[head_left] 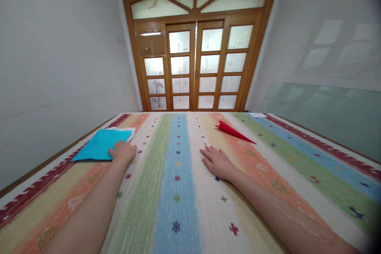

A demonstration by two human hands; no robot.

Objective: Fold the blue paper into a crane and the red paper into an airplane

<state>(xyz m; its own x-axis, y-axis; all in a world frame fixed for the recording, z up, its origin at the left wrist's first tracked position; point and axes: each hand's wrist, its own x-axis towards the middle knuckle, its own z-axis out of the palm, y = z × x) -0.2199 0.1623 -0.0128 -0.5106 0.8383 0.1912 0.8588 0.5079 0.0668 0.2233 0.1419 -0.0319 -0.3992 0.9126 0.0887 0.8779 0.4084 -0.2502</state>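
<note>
My left hand (123, 152) rests palm down at the right edge of a sheet of bright blue paper (99, 146), its fingertips touching it. The fingers look slightly bent and apart, not wrapped round the sheet. A white sheet (130, 134) shows from under the blue one along its far right edge. Flat on the tablecloth, with fingers stretched out, lies my right hand (218, 161), holding nothing. Beyond it and to the right is a red folded paper plane (235, 131), long and narrow, its pointed tip towards the right.
A striped tablecloth (177, 184) with small printed figures covers the table. Near the far right edge lies a small white piece (257, 115). A pale glass-like panel (321, 115) stands along the right side. Wooden doors with glass panes (195, 63) stand behind the table.
</note>
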